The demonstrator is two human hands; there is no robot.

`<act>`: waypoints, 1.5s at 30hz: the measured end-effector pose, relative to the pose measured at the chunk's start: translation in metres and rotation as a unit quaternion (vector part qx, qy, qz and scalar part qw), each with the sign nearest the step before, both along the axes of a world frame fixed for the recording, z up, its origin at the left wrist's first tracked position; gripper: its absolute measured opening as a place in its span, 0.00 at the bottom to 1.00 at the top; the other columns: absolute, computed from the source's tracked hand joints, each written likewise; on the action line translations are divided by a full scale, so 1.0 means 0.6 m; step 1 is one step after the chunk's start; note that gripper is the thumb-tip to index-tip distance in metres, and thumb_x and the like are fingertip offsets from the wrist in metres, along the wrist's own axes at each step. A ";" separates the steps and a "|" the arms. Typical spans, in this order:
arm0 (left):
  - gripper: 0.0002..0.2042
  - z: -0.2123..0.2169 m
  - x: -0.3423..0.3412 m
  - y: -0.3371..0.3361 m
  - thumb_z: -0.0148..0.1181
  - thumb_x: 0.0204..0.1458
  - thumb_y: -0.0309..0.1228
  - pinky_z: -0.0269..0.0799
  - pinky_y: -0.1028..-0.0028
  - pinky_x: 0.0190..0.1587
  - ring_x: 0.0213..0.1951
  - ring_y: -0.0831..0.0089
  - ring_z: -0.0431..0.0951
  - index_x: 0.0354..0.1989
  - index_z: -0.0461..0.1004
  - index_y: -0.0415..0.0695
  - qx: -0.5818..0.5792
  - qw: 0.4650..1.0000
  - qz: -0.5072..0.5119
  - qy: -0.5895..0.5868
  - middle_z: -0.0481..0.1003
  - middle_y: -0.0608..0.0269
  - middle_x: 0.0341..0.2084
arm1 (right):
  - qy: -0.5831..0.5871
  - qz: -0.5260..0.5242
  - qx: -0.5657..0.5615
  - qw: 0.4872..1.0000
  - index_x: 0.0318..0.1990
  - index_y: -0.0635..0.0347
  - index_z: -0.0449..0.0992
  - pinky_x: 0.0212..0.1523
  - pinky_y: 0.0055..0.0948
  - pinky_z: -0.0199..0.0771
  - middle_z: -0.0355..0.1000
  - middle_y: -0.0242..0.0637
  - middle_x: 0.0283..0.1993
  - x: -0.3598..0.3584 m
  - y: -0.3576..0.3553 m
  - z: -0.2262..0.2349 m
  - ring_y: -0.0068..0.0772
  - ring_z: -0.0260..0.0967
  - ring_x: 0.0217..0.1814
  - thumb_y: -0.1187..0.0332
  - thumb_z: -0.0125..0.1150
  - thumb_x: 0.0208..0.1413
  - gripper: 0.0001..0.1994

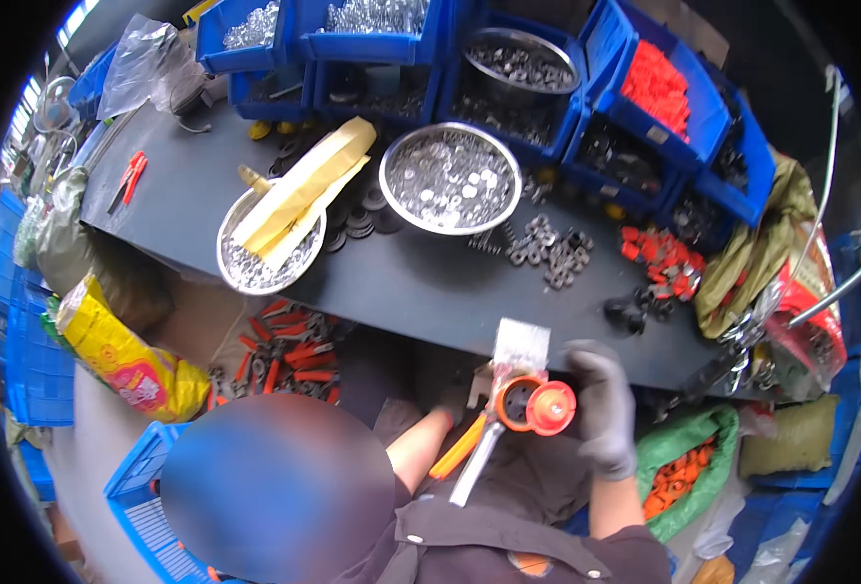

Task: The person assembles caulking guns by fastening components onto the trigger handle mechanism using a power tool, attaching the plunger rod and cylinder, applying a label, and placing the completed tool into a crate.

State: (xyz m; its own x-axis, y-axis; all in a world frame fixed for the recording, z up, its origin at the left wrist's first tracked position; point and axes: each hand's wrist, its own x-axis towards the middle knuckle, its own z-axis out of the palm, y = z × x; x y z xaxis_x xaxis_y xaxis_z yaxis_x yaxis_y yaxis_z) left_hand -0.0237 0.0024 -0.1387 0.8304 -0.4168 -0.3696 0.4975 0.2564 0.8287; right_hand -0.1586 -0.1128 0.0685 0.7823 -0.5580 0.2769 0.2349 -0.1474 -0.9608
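In front of my lap stands a small work fixture with a pale metal block [522, 346] on top and an orange-red round cup with a red cap [551, 408] below it. A tool with one orange handle [458, 448] and one bare metal handle [476, 467] slants down from it. My left hand [453, 387], in a dark glove, reaches to the fixture's left side; its fingers are hidden in shadow. Just right of the red cap is my right hand [605, 414] in a grey glove, its fingers bent but apart, with nothing visible in them.
Along the dark bench [391, 292] stand a steel bowl of washers [450, 180], a smaller bowl [271, 241] with a yellow paper packet [304, 195], and red-handled pliers [128, 182]. Blue bins [372, 47] line the back. A green sack [688, 467] holds orange parts at right.
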 end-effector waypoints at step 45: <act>0.33 -0.104 0.111 -0.079 0.79 0.33 0.33 0.70 0.73 0.21 0.22 0.73 0.77 0.48 0.70 0.31 -0.490 0.738 -0.457 -0.071 0.77 0.58 0.24 | 0.214 -0.476 -0.436 0.733 0.48 0.61 0.79 0.41 0.34 0.77 0.79 0.43 0.40 -0.476 -0.098 0.218 0.37 0.78 0.39 0.67 0.64 0.58 0.12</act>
